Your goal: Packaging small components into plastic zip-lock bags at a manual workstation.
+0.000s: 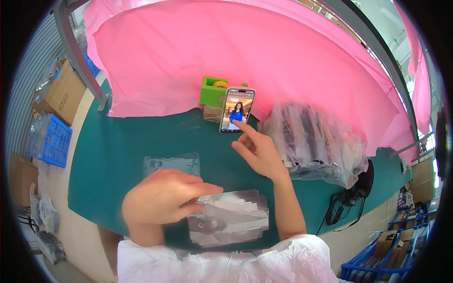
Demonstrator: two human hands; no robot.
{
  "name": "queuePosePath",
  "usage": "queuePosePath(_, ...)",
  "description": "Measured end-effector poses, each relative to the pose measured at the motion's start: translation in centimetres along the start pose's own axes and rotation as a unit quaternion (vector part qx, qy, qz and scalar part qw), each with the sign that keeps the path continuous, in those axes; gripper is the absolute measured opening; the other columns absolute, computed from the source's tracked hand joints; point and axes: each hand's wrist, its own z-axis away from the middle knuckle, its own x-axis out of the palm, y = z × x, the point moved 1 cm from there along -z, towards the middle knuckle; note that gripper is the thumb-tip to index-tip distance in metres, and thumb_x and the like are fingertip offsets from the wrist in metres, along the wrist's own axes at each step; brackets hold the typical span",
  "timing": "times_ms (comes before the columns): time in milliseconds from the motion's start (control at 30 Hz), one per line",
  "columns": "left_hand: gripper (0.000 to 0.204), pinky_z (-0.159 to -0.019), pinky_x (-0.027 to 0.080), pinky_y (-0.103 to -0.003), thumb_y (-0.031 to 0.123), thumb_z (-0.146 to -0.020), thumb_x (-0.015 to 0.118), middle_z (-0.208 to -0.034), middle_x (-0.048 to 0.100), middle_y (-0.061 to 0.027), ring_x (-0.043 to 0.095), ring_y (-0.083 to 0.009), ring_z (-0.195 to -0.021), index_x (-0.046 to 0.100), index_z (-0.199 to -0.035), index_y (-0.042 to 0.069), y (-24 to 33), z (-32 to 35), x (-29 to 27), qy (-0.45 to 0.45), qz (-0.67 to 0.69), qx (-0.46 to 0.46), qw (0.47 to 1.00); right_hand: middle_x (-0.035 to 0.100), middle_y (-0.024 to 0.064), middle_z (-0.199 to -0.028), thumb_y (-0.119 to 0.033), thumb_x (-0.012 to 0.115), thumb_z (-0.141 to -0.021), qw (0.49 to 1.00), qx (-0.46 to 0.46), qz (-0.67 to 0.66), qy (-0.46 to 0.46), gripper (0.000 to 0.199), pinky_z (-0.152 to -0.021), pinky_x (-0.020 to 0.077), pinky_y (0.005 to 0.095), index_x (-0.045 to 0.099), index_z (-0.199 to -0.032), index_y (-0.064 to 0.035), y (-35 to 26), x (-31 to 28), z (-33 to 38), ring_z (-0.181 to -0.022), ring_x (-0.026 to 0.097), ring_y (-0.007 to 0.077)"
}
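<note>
Spreading before you, the green tabletop is supporting a bagged bundle and stacked clear plastic sheets. Your left hand is seemingly pinching one's edge; your right hand, gripping nothing, is touching the smartphone, which the tape dispenser is apparently propping for viewing.

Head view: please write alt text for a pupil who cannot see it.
A person's right hand points at a lit phone screen; the left hand is at a pile of clear plastic sheets on a green table, with pink cloth behind.
</note>
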Motion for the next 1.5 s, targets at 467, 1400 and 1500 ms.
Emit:
queuePosePath(467,0.047,-0.057,0.047,-0.036,0.012,-0.076,0.077,-0.073,0.064,-0.0032,0.062,-0.0234,-0.065,0.067,-0.121,0.016,0.2,-1.1,0.7,-0.037,-0.003,-0.009,0.999,0.065,0.0118,-0.079,-0.022,0.065,-0.091,0.962,0.051,0.214,0.163,0.063,-0.062,0.0511,0.0411,0.038,-0.147,-0.0105,4.0,-0.1,-2.3,-0.066,0.064,0.0287)
queuePosePath(1400,0.034,-0.073,0.041,-0.032,-0.001,-0.072,0.067,-0.078,0.063,-0.0055,0.058,-0.0174,-0.072,0.072,-0.104,0.005,0.7,-4.2,1.4,0.209,0.08,-0.073,0.972,0.066,0.0084,-0.095,-0.002,0.074,-0.084,0.841,-0.009,-0.52,-0.151,0.028,-0.075,0.0528,0.0304,0.061,-0.108,0.0013,-3.2,-1.0,5.0,-0.083,0.066,0.0173)
queuePosePath(1500,0.034,-0.072,0.037,-0.033,0.004,-0.074,0.069,-0.075,0.06,-0.0035,0.055,-0.0194,-0.07,0.071,-0.108,0.008,1.7,-3.8,1.6,0.198,0.021,-0.057,0.978,0.066,0.0083,-0.096,-0.001,0.076,-0.081,0.859,-0.06,-0.483,-0.158,0.031,-0.079,0.0534,0.031,0.06,-0.107,0.0008,-3.2,-0.8,5.5,-0.086,0.066,0.0176)
